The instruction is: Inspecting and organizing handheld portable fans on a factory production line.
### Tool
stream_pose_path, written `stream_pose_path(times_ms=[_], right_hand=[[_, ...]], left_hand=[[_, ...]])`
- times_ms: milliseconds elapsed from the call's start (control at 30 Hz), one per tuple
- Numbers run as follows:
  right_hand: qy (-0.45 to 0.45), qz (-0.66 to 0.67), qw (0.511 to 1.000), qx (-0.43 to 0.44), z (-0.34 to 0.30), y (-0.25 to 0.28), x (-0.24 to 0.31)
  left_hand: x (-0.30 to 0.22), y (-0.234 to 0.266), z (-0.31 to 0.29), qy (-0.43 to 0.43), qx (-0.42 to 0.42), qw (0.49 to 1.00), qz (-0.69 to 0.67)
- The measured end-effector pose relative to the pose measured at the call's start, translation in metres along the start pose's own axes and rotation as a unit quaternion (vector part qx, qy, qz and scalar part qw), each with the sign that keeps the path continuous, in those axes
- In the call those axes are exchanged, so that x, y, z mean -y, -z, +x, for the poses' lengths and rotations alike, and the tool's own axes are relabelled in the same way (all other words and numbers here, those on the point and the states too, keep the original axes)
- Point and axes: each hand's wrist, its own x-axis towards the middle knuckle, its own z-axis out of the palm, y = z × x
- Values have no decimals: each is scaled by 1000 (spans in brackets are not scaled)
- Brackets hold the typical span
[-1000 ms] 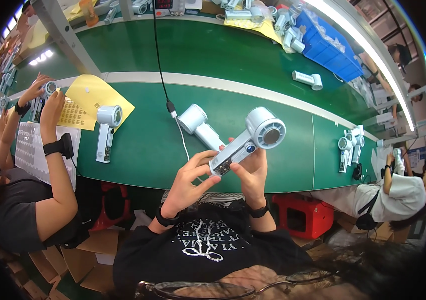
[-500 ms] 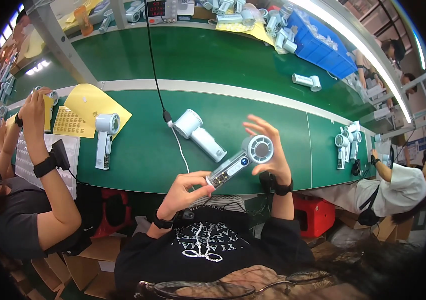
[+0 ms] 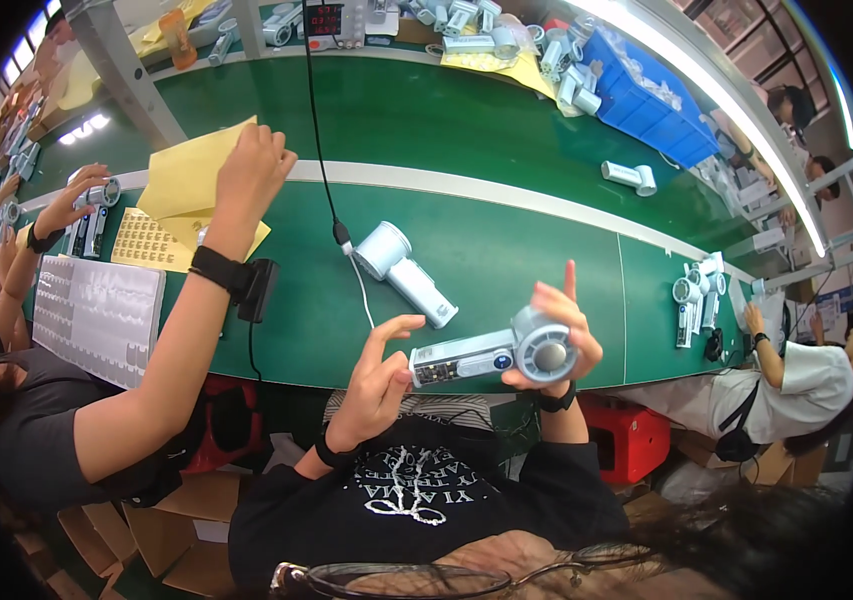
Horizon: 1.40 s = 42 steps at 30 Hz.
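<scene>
My right hand (image 3: pixel 571 345) grasps the head of a light-blue handheld fan (image 3: pixel 471 360), fingers wrapped round its outer side and the index finger pointing up. My left hand (image 3: pixel 371 395) is at the other end, fingertips against the butt of the handle with one finger raised apart from it; whether they pinch it, I cannot tell. I hold the fan nearly level, its grille facing me, with a round dark-blue button and an exposed circuit board (image 3: pixel 434 373) along the handle. It is nearer to me than the lying fan (image 3: pixel 406 276) on the green workbench (image 3: pixel 536 240), and a little to its right. Just left of the lying fan hangs a white cable (image 3: pixel 359 285), plugged into a black connector (image 3: pixel 341 232). Farther left of it, a co-worker's hand (image 3: pixel 254 175) grips a yellow sheet (image 3: pixel 191 170), and beyond it to the right sits a blue bin (image 3: pixel 651 110). Well to the right of the lying fan stands a cluster of similar fans (image 3: pixel 687 290).
</scene>
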Motion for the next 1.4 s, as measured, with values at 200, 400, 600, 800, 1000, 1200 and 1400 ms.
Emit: stream_pose_path(times_ms=[200, 400, 600, 800, 1000, 1200, 1400], right_hand=[[33, -63, 994, -87, 11, -8, 43], [33, -142, 959, -242, 18, -14, 52], [-41, 71, 946, -313, 19, 85, 54], [-182, 279, 942, -39, -6, 138, 15], [-174, -79, 929, -318, 16, 42, 43], [-347, 579, 661, -328, 6, 27, 17], [-439, 503, 660, -344, -17, 3, 5]], left_hand=[[-7, -6, -7, -119, -92, 987, 52], [-23, -6, 6, -164, -50, 980, 100], [-13, 20, -3, -33, -145, 987, 63], [-11, 3, 0, -22, -37, 992, 119], [-3, -1, 1, -21, -44, 994, 99], [-8, -2, 5, -24, -45, 994, 93], [-4, -6, -1, 1, -53, 997, 53]])
